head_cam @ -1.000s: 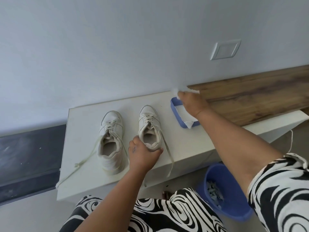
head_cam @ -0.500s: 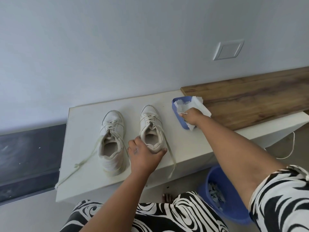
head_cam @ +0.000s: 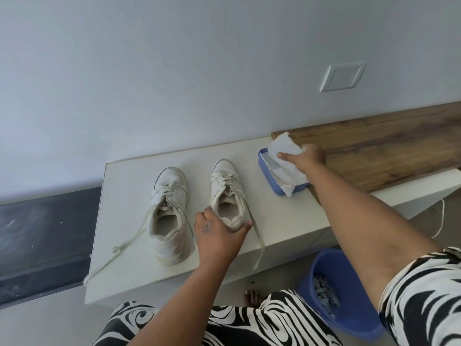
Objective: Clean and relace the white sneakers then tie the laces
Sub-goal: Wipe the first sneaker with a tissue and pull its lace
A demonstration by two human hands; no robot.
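Observation:
Two white sneakers stand side by side on a white bench (head_cam: pixel 139 275), toes toward the wall. The left sneaker (head_cam: pixel 169 213) has a long loose lace trailing to the bench's left edge. My left hand (head_cam: pixel 219 231) grips the heel of the right sneaker (head_cam: pixel 228 193), whose lace hangs over the front edge. My right hand (head_cam: pixel 303 158) pinches a white wipe (head_cam: pixel 283 144) lifted above a blue wipe tray (head_cam: pixel 268 176) at the bench's right.
A brown wooden plank (head_cam: pixel 389 148) lies along the wall to the right of the tray. A blue bucket (head_cam: pixel 359 318) with bits inside sits on the floor at the lower right. A wall plate (head_cam: pixel 343 76) is above. My bare toes (head_cam: pixel 252 297) show below the bench.
My right hand has come back from the wall side to the tray and has drawn a wipe up out of it. The left hand keeps its hold on the right sneaker's heel.

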